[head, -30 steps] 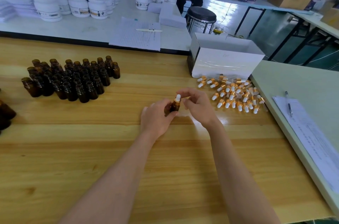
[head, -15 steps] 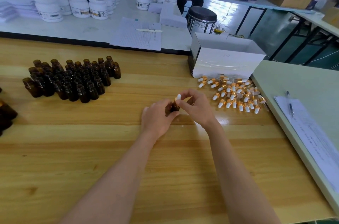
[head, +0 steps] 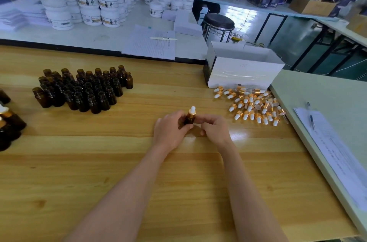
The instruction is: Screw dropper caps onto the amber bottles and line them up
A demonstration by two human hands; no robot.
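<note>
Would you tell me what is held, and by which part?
Left hand grips the capped bottle by its body; right hand touches its side.

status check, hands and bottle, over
Copy: left hand grips amber bottle, dropper cap on top; right hand curled beside it, contact unclear. Nothing in the way; loose caps lie to the right.

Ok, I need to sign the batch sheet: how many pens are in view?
2. A white pen lies on the lined sheet at the back; a dark pen lies on the papers at the right. Others may be hidden.
</note>
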